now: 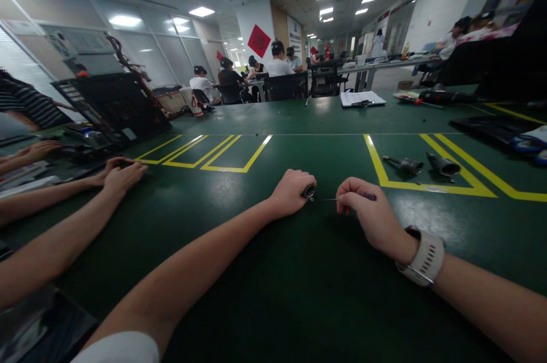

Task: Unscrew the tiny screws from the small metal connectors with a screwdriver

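My left hand [293, 193] is closed around a dark metal hole saw [308, 191], its round open end pointing right and the rest hidden in the fist. A tiny ring-like part [311, 199] shows just below that end. To the right, my right hand [363, 206] pinches a thin screwdriver [370, 196]. Its dark handle shows above the hand, and its slim shaft points left toward the hole saw, the tip apparently short of it. Two similar hole saws, one [411, 167] beside another [444, 165], lie inside a yellow-taped area on the right.
Yellow tape [226, 169] marks several boxes on the green table [256, 249]. Another person's hands [123, 174] work at the left. Farther back are an open notebook [363, 99], red-handled tools [414, 100] and blue-handled scissors [530, 145]. Several people sit at desks beyond.
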A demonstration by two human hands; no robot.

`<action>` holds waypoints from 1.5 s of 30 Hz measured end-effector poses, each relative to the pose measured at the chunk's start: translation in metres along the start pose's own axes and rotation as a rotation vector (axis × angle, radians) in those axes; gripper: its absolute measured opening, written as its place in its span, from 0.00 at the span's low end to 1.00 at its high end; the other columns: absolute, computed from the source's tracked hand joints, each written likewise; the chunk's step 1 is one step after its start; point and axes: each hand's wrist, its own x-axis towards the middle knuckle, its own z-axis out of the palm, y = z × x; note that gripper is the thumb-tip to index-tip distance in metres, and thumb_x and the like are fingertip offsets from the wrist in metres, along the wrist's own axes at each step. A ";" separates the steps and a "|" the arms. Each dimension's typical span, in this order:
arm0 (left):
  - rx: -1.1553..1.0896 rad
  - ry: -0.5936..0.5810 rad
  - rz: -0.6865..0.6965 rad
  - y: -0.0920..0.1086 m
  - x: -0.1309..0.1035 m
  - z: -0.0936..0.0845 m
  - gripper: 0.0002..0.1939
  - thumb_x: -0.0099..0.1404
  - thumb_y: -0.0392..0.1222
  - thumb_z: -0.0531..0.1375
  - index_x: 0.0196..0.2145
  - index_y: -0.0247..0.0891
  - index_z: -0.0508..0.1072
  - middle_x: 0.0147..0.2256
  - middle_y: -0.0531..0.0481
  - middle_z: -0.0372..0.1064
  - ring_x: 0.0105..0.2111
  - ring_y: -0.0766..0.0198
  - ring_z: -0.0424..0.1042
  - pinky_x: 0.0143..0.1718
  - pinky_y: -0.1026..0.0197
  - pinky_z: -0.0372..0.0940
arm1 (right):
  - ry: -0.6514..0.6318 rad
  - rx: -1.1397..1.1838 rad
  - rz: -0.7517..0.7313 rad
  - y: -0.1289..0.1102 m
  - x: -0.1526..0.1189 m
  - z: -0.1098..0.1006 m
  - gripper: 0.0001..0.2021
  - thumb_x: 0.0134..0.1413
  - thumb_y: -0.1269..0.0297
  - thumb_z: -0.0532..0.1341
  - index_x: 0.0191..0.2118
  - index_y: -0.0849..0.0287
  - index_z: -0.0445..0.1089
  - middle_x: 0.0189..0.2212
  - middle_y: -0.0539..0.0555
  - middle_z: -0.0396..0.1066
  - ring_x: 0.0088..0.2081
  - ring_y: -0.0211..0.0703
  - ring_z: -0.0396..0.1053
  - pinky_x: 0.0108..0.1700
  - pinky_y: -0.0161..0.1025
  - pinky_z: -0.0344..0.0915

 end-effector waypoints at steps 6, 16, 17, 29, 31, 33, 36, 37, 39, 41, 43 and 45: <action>-0.245 0.075 -0.112 -0.004 0.001 0.003 0.06 0.56 0.40 0.59 0.28 0.36 0.65 0.26 0.55 0.63 0.26 0.68 0.62 0.30 0.64 0.56 | -0.011 0.047 0.078 0.011 0.003 0.001 0.05 0.44 0.67 0.55 0.22 0.57 0.65 0.17 0.48 0.64 0.23 0.40 0.60 0.27 0.40 0.55; -0.371 0.072 -0.200 -0.003 0.001 0.006 0.08 0.54 0.38 0.61 0.29 0.36 0.64 0.28 0.55 0.62 0.28 0.67 0.62 0.30 0.64 0.57 | 0.140 0.198 -0.021 0.019 0.005 0.001 0.03 0.48 0.66 0.57 0.26 0.57 0.65 0.23 0.49 0.67 0.28 0.40 0.65 0.33 0.40 0.61; -0.373 0.087 -0.239 -0.003 0.001 0.006 0.09 0.54 0.38 0.61 0.31 0.36 0.64 0.29 0.54 0.62 0.29 0.67 0.62 0.30 0.64 0.58 | 0.139 0.196 -0.010 0.019 0.005 0.001 0.04 0.49 0.64 0.58 0.28 0.57 0.66 0.26 0.50 0.68 0.31 0.42 0.66 0.36 0.42 0.62; -0.339 0.297 -0.391 -0.012 0.002 0.012 0.12 0.51 0.35 0.62 0.32 0.36 0.62 0.31 0.53 0.61 0.31 0.65 0.62 0.33 0.62 0.59 | -0.158 -0.185 -0.062 0.012 0.000 0.011 0.11 0.55 0.60 0.55 0.43 0.56 0.67 0.42 0.55 0.70 0.45 0.47 0.67 0.48 0.48 0.61; -0.327 0.307 -0.385 -0.012 0.002 0.011 0.12 0.51 0.35 0.62 0.33 0.36 0.63 0.32 0.52 0.62 0.32 0.64 0.63 0.34 0.62 0.59 | -0.095 -0.132 -0.081 0.010 -0.002 0.008 0.12 0.56 0.58 0.54 0.43 0.56 0.68 0.42 0.55 0.70 0.45 0.47 0.67 0.48 0.48 0.61; -0.341 0.289 -0.341 -0.012 0.002 0.010 0.11 0.52 0.36 0.62 0.33 0.36 0.64 0.32 0.52 0.63 0.33 0.64 0.63 0.36 0.61 0.60 | -0.036 -0.052 -0.128 0.007 -0.004 0.005 0.12 0.57 0.57 0.54 0.42 0.56 0.69 0.41 0.54 0.71 0.44 0.46 0.67 0.47 0.47 0.61; -0.424 0.182 -0.234 -0.009 0.001 0.008 0.08 0.54 0.38 0.61 0.32 0.36 0.65 0.31 0.53 0.64 0.32 0.65 0.64 0.35 0.62 0.60 | -0.010 0.005 -0.195 0.002 -0.007 0.001 0.12 0.57 0.56 0.54 0.36 0.57 0.71 0.34 0.53 0.72 0.39 0.44 0.69 0.42 0.43 0.63; -0.446 0.142 -0.204 -0.008 0.002 0.007 0.08 0.55 0.38 0.60 0.32 0.36 0.65 0.30 0.53 0.64 0.31 0.66 0.64 0.34 0.63 0.60 | -0.013 -0.004 -0.202 0.001 -0.008 0.001 0.13 0.57 0.56 0.54 0.33 0.58 0.72 0.32 0.52 0.72 0.37 0.44 0.69 0.40 0.42 0.64; -0.454 0.088 -0.158 -0.006 0.002 0.006 0.06 0.55 0.36 0.60 0.32 0.35 0.65 0.29 0.54 0.64 0.30 0.67 0.64 0.32 0.64 0.59 | -0.020 -0.049 -0.202 -0.001 -0.009 0.001 0.14 0.57 0.57 0.54 0.30 0.58 0.71 0.29 0.52 0.71 0.34 0.43 0.68 0.37 0.41 0.63; -0.425 0.066 -0.123 -0.004 0.002 0.005 0.06 0.55 0.35 0.59 0.31 0.35 0.65 0.29 0.54 0.64 0.29 0.68 0.63 0.31 0.65 0.58 | -0.021 -0.103 -0.209 -0.001 -0.009 0.002 0.14 0.57 0.58 0.53 0.28 0.59 0.70 0.28 0.52 0.70 0.33 0.43 0.68 0.36 0.41 0.62; -0.383 0.049 -0.092 -0.004 0.002 0.005 0.05 0.55 0.35 0.58 0.32 0.36 0.65 0.29 0.54 0.64 0.29 0.68 0.63 0.31 0.65 0.58 | -0.018 -0.164 -0.239 0.000 -0.008 0.003 0.14 0.58 0.59 0.53 0.28 0.59 0.69 0.28 0.52 0.70 0.33 0.42 0.67 0.35 0.40 0.62; -0.332 0.025 -0.061 -0.003 0.002 0.005 0.05 0.55 0.35 0.58 0.32 0.36 0.66 0.29 0.54 0.65 0.29 0.68 0.64 0.31 0.65 0.57 | -0.026 -0.227 -0.284 0.002 -0.007 0.006 0.13 0.58 0.60 0.52 0.28 0.59 0.69 0.28 0.52 0.69 0.33 0.42 0.67 0.35 0.40 0.61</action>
